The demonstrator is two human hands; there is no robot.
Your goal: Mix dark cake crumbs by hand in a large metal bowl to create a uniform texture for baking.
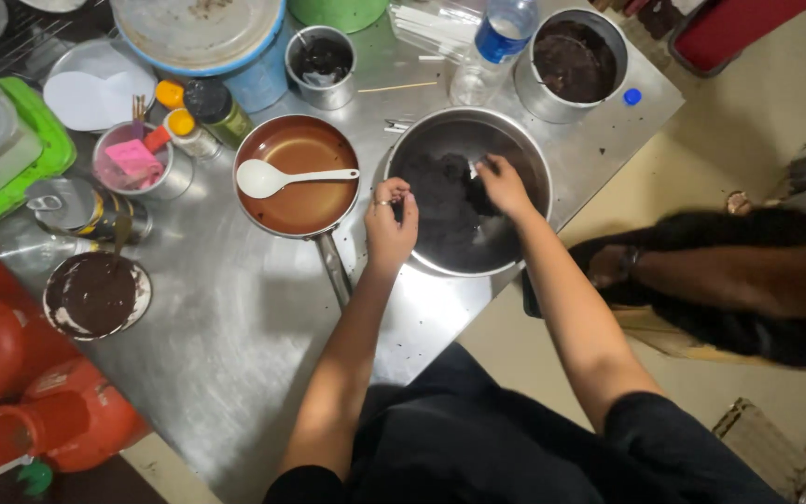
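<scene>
A large steel bowl (534, 154) holds a dark crumbly mass (436, 191). My right hand (503, 184) reaches into the bowl with its fingers pinched on a bit of that dark mass and a small metal spoon tip showing by the thumb. My left hand (390, 224) rests at the bowl's left rim, fingers curled, a ring on one finger. Whether it holds anything is unclear.
A saucepan of brown liquid (298, 177) with a white spoon (277, 177) sits left of the bowl. Around it stand steel cups (321, 63), a pot of dark paste (573, 63), a water bottle (496, 42), spice bottles, a chocolate-smeared plate (95, 296) and red jugs (58, 420). Another person's dark-sleeved arm (729, 271) is at right.
</scene>
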